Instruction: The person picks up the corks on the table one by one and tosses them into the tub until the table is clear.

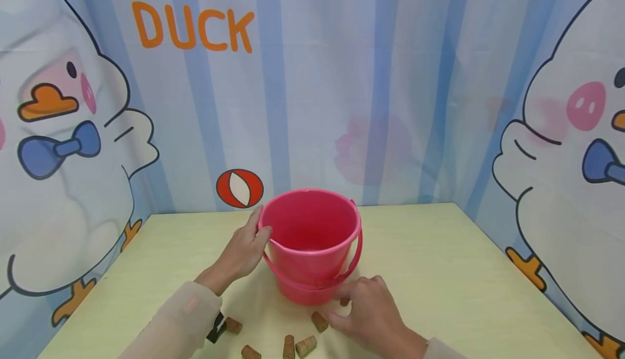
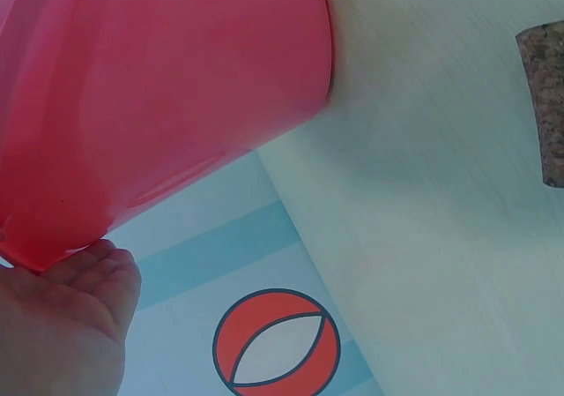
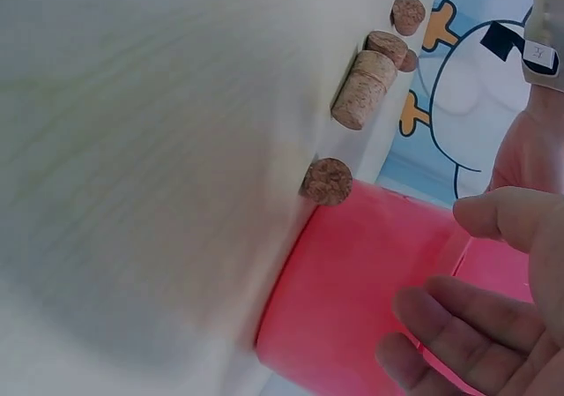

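A pink bucket [image 1: 312,269] with its handle hanging down stands on the table, its opening facing up toward the head camera. My left hand [image 1: 246,248] grips the left side of its rim; in the left wrist view the curled fingers [image 2: 101,277] meet the rim. Low at the bucket's right front is my right hand [image 1: 368,313], with thumb and fingers apart. A brown cork [image 1: 344,301] shows between them in the head view, partly hidden. The right wrist view shows no cork held; one cork [image 3: 328,182] lies by the bucket's base.
Several corks lie in front of the bucket, among them a pale one [image 1: 306,346] and one [image 1: 233,325] beside the black strap [image 1: 216,327] on my left sleeve. A duck-print curtain [image 1: 317,77] encloses the pale yellow table [image 1: 439,272] at the back and sides.
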Demonstrator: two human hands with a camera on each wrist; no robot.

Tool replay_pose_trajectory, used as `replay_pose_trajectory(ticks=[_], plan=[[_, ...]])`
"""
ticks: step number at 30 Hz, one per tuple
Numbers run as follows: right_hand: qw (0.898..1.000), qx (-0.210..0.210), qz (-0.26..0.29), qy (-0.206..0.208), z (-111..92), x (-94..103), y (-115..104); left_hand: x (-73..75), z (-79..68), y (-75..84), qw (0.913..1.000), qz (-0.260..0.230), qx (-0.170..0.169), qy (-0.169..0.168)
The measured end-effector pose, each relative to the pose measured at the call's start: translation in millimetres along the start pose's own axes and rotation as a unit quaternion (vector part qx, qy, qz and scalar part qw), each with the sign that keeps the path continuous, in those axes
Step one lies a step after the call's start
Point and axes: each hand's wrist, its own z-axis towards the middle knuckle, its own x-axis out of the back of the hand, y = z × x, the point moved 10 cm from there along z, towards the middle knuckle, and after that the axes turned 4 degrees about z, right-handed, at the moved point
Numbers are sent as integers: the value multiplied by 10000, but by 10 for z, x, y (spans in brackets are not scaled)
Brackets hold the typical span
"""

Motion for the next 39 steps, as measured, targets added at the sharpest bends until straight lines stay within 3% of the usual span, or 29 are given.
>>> replay_pose_trajectory(ticks=[15, 27, 39], plan=[[9976, -193, 368, -560, 33, -263, 22, 0, -3, 8, 10000, 12, -17, 5], [9982, 184, -189, -546, 72, -362, -46, 8, -6, 10, 10000, -3, -30, -6], [9974, 103, -125, -699, 68, -460, -31, -4, -4, 0, 10000, -5, -35, -6]])
